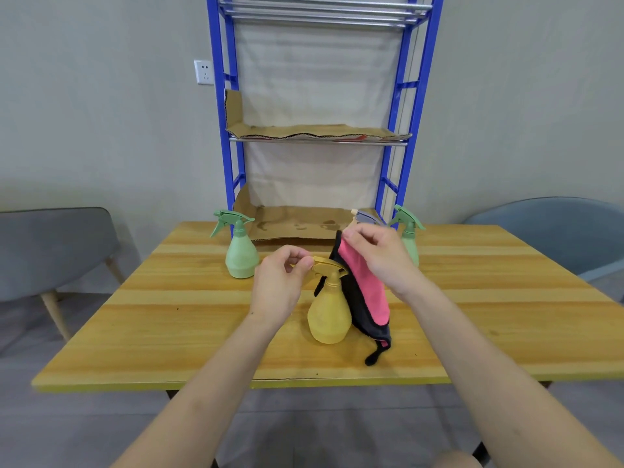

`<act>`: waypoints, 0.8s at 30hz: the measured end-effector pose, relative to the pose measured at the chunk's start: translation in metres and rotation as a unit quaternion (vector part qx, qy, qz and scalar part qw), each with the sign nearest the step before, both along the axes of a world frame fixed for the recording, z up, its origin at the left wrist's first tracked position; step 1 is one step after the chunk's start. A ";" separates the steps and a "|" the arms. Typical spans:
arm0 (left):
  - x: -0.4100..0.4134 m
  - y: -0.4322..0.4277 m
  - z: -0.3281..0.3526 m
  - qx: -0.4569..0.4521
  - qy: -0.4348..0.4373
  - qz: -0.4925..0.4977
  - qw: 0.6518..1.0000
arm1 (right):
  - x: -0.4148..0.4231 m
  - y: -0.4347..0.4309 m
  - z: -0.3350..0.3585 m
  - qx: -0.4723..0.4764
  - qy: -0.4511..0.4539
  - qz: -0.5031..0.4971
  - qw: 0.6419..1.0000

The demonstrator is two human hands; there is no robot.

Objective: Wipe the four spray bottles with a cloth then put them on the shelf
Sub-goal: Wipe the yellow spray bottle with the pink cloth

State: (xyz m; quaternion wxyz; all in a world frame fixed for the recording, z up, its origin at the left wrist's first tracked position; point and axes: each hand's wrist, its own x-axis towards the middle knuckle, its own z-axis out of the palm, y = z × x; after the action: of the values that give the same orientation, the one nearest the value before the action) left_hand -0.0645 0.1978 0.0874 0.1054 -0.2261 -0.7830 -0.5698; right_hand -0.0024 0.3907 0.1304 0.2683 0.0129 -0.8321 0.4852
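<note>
Spreading across the middle ground: a wooden table point(169, 315), its corner at four o'clock cut off by the frame edge. Rising behind it at twelve o'clock: a blue shelf point(229, 130) with metal rails, top cropped out, feet hidden behind the tabletop. Lining two of its levels: sheets of cardboard point(317, 133), the lower one stained and partly masked by a hand and bottle heads. Flanking the table: a grey chair point(57, 251) at nine o'clock and a blue-grey chair point(547, 231) at three o'clock, both cropped at the frame sides.

Reaching in from six o'clock: two bare forearms. Left hand point(283, 285), fingers curled, pinching the trigger head of the yellow bottle point(329, 315), upright on the table near its centre. Right hand point(378, 255), at one o'clock from that bottle, pinching the top edge of a pink and black cloth point(366, 288). Cloth hanging against the bottle's three-o'clock side, tail end lying on the table, a black fold showing at the neck's nine-o'clock side, the stretch behind the bottle hidden.

Standing at eleven o'clock on the table, apart from the rest: first green bottle point(240, 255). At one o'clock: second green bottle point(410, 238), body half hidden behind the right wrist. Just beside it: fourth bottle point(366, 216), only a purple-grey trigger head showing above the right hand; resting place impossible to tell. On the wall at eleven o'clock: a white socket point(204, 71).
</note>
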 end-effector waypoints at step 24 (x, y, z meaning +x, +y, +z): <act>0.000 -0.001 -0.001 0.028 -0.015 -0.023 0.999 | 0.004 -0.021 -0.043 0.110 -0.031 0.017 0.993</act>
State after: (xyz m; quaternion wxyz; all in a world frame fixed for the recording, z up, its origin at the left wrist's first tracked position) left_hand -0.0646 0.1970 0.0869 0.0869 -0.2322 -0.7629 -0.5971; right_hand 0.0012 0.3694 0.0879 0.2311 0.0420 -0.8879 0.3955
